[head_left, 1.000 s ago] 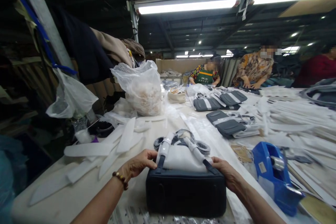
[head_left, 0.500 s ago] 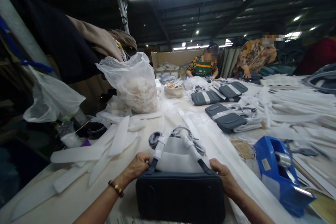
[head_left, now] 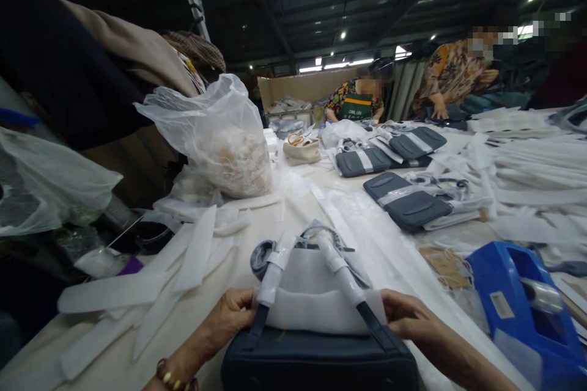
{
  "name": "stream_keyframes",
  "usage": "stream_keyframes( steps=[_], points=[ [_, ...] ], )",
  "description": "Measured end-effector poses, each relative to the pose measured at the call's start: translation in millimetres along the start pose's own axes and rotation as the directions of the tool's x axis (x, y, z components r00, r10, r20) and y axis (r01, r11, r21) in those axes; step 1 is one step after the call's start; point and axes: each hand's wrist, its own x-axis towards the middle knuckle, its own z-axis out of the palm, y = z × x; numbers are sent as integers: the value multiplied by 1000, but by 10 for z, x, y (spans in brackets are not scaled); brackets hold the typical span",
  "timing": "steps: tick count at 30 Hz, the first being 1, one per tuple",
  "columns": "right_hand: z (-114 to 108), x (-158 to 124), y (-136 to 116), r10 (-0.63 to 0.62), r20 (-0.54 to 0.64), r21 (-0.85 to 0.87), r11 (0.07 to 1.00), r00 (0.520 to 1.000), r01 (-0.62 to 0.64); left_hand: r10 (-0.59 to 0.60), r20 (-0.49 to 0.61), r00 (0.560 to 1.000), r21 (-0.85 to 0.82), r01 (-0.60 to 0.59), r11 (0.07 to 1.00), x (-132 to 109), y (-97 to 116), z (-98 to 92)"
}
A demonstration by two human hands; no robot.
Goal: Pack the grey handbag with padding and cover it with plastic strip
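A dark blue handbag [head_left: 316, 359] stands in front of me at the table's near edge. Its two handles are wrapped in white padding [head_left: 274, 278], and a white foam sheet [head_left: 321, 311] rises from its top between them. My left hand [head_left: 227, 321] is closed, pinching the sheet's left end beside the left handle. At the other end my right hand [head_left: 408, 313] pinches the sheet's right corner between thumb and fingers. A coiled strap in clear wrap [head_left: 262, 258] lies behind the left handle.
Loose foam strips [head_left: 114, 290] cover the table's left side, before a full plastic bag [head_left: 229, 146]. A blue tape dispenser [head_left: 513, 299] stands at right. Several flat dark bags [head_left: 408, 201] lie farther back. Two co-workers [head_left: 355, 104] are across the table.
The view has shifted down and closer to the bag. The foam sheet now shows higher above the bag's top, its ends spread outward between my hands.
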Motion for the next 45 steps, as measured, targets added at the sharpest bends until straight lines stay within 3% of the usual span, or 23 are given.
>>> stream_keyframes(
  steps=[3,7,11,14,18,22,24,27,31,35,40,42,45],
  points=[
    [-44,16,122,28,-71,1,1000,997,-28,-10,13,1000,-61,11,998,46,-91,-28],
    [-82,31,256,-33,-166,-166,986,986,5,-9,157,988,-74,21,997,52,-57,-92],
    [-124,34,283,-213,-69,-419,893,974,166,-40,286,957,37,31,999,34,55,-136],
    [-137,26,250,-248,-22,-539,819,969,198,-29,323,946,43,16,999,23,124,-172],
    [-119,25,205,-238,-18,-565,804,971,187,-15,305,952,-65,37,997,-11,104,-188],
    [-82,23,195,-193,-58,-543,830,979,131,-40,190,981,-65,54,996,-50,-37,-152],
    [-64,25,205,-228,-40,-540,824,973,170,-50,143,988,-61,59,996,-58,-80,-132],
    [-42,51,221,-351,-5,-588,759,937,281,-51,147,988,0,52,999,-53,-48,-113],
    [-17,107,207,-450,117,-695,600,885,397,-72,241,968,91,52,995,-51,82,-142],
    [-5,111,156,-423,158,-735,554,892,393,-94,324,941,71,74,995,-81,100,-231],
    [-43,20,102,-290,97,-689,671,952,275,109,391,914,-103,-74,992,-199,-46,-261],
    [-87,-26,101,-226,109,-666,706,968,240,145,391,909,-42,-139,989,-248,-108,-239],
    [-136,-76,127,-174,123,-660,720,977,212,141,307,941,182,-203,962,-274,-188,-213]
  ],
)
